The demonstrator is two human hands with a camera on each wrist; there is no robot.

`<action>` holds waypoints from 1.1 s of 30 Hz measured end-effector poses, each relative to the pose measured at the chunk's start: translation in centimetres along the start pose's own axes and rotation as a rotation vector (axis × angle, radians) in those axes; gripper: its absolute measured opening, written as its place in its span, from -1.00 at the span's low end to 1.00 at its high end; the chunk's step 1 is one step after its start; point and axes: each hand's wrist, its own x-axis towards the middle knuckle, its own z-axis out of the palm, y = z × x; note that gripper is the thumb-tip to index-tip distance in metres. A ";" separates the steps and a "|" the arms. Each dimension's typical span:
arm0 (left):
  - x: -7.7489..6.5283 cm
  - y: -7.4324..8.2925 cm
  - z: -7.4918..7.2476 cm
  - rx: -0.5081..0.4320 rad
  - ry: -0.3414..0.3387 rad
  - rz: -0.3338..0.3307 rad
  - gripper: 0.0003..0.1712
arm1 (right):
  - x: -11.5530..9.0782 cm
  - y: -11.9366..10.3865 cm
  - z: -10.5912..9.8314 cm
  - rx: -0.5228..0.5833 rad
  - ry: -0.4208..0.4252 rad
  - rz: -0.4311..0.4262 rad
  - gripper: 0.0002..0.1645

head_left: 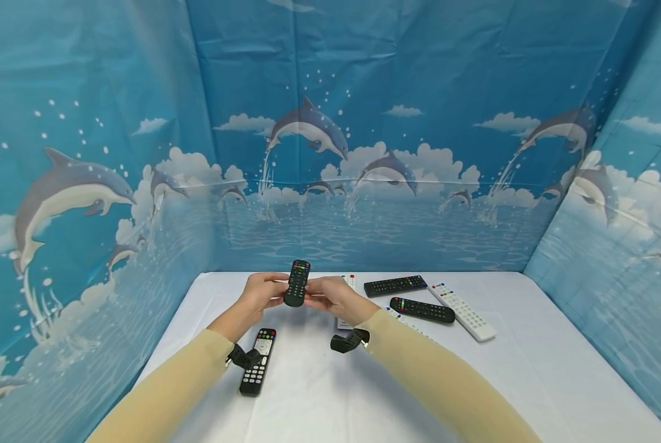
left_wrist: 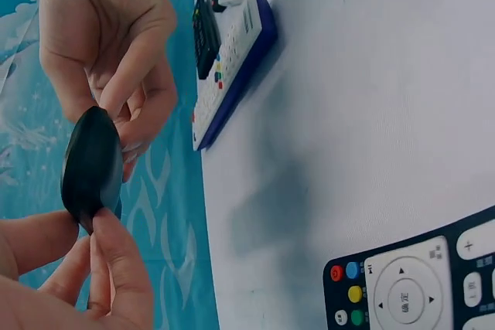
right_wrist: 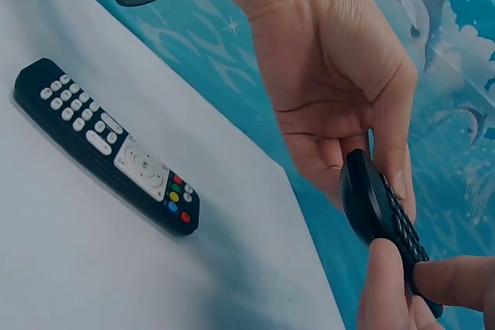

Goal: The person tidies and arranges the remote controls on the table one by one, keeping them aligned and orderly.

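Note:
Both hands hold one black remote control point(head_left: 297, 283) above the far part of the table, its button face toward the head camera. My left hand point(head_left: 260, 298) pinches its left edge between thumb and fingers. On the opposite edge my right hand point(head_left: 335, 296) pinches it in the same way. The left wrist view catches the held remote point(left_wrist: 91, 168) end-on, with its dark rounded casing between the fingertips. In the right wrist view its rows of buttons show at a slant. Below the left forearm lies a black remote with white buttons point(head_left: 258, 363).
Right of the hands lie several more remotes: a black one point(head_left: 395, 285) at the back, another black one point(head_left: 422, 309) before it, and a long white one point(head_left: 462, 312). A white remote point(head_left: 343, 324) is partly hidden behind the right hand. Dolphin-print curtains point(head_left: 364, 227) enclose the white-covered table point(head_left: 308, 394).

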 end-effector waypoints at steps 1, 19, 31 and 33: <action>-0.2 0.0 0.0 0.001 0.001 0.006 -0.64 | -0.1 0.0 0.1 -0.003 0.000 -0.002 -0.62; -4.8 -1.6 -0.6 0.069 0.002 0.014 -0.68 | -3.1 2.5 1.1 -0.112 -0.081 -0.029 -0.68; -7.5 -2.2 -1.1 0.123 -0.043 -0.066 -0.60 | -5.0 4.4 1.5 -0.179 -0.109 -0.006 -0.66; -7.9 -2.3 -1.2 0.137 -0.057 -0.077 -0.61 | -5.3 4.8 1.5 -0.183 -0.112 0.001 -0.66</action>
